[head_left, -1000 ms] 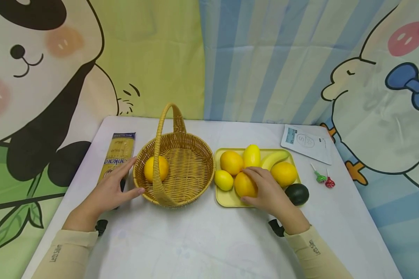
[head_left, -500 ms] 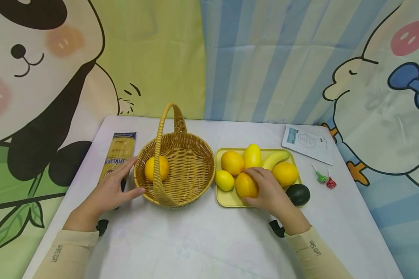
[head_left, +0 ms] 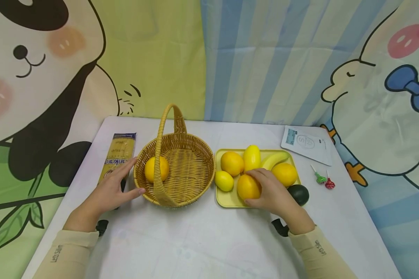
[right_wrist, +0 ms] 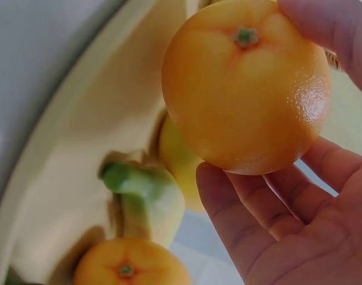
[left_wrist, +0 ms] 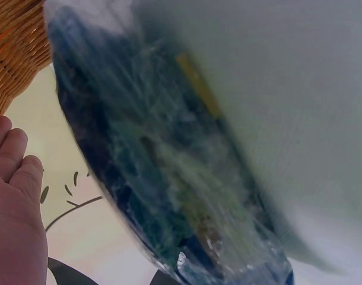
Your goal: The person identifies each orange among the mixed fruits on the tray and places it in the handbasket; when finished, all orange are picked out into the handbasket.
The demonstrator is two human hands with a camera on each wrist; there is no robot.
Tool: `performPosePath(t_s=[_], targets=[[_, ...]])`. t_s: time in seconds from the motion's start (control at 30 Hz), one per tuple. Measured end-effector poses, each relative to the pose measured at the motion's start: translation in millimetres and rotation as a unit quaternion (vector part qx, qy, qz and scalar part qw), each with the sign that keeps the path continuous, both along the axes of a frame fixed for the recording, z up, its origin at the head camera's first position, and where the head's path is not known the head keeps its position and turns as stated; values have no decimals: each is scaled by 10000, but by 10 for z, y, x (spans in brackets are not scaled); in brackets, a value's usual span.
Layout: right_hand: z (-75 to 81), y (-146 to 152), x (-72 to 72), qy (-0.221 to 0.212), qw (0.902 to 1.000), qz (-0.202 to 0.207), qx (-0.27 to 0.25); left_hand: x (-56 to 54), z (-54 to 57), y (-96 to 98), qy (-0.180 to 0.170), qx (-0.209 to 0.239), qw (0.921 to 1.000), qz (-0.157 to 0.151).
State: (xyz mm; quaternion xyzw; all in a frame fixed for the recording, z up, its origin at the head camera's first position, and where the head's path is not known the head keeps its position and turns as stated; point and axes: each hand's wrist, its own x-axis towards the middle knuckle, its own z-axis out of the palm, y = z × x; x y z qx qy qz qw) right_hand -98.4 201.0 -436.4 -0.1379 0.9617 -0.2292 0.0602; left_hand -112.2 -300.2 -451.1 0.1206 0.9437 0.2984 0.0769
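Note:
My right hand (head_left: pixel 272 193) grips an orange (head_left: pixel 248 187) over the front of a yellow tray (head_left: pixel 227 199). In the right wrist view, thumb and fingertips hold that orange (right_wrist: pixel 246 89) from opposite sides, its green stem end showing. My left hand (head_left: pixel 109 192) is at the left side of a wicker basket (head_left: pixel 188 166), thumb and fingers extended along its rim. The left wrist view shows the fingers (left_wrist: pixel 15 154) just under the basket's weave (left_wrist: pixel 21 47). Inside the basket, at its left, lies another orange (head_left: pixel 165 169), partly behind the arched handle.
Also on the tray are an orange (head_left: pixel 232 162), a lemon (head_left: pixel 224 181), an oblong yellow fruit (head_left: pixel 252 158), a banana (head_left: pixel 276 159) and an orange-yellow fruit (head_left: pixel 284 174). A dark green fruit (head_left: pixel 299 194), a white pouch (head_left: pixel 305 144), lollipops (head_left: pixel 320 178) and a pasta pack (head_left: pixel 120 149) lie around.
My right hand, with the orange in its grip, has shifted slightly right and toward me. The left hand and the basket have stayed in place.

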Motion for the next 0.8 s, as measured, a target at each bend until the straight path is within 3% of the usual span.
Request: performPosePath(t_s=[0.17, 0.8], targets=[[94, 16, -9, -124, 9999, -62, 0, 3, -6, -1, 36, 35, 10000, -2], [316, 46, -71, 63, 10000, 62, -14, 12, -18, -3, 38, -32, 10000, 35]])
